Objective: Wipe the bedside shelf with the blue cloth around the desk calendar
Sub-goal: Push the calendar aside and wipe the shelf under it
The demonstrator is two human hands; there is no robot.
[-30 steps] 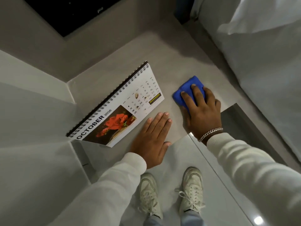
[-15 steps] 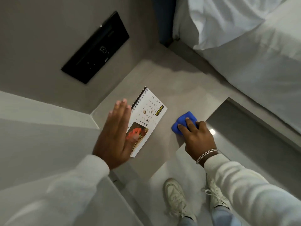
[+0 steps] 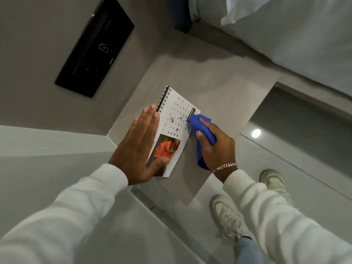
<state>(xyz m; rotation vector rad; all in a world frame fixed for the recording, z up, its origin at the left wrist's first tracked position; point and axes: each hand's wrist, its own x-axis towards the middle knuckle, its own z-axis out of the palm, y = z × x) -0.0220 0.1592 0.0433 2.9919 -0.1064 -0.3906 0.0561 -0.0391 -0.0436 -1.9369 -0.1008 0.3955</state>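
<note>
A spiral-bound desk calendar [image 3: 176,119] with a red flower picture stands on the grey bedside shelf [image 3: 215,88]. My left hand [image 3: 140,147] is flat with fingers straight, over the calendar's left side; its thumb lies across the picture. I cannot tell whether it presses or hovers. My right hand [image 3: 215,147] grips the blue cloth [image 3: 200,124], bunched in the fist, right beside the calendar's right edge. The cloth's tip overlaps the calendar's lower right corner, and a tail of it hangs below the wrist.
A black wall panel [image 3: 95,48] is set into the grey wall at the upper left. A bed with white linen [image 3: 295,39] borders the shelf on the right. Glossy floor tiles and my white shoes [image 3: 228,216] lie below the shelf's front edge.
My left hand lifted off the shelf and came over the calendar's left side. My right hand brought the cloth left, from open shelf to the calendar's edge, now bunched in the fist.
</note>
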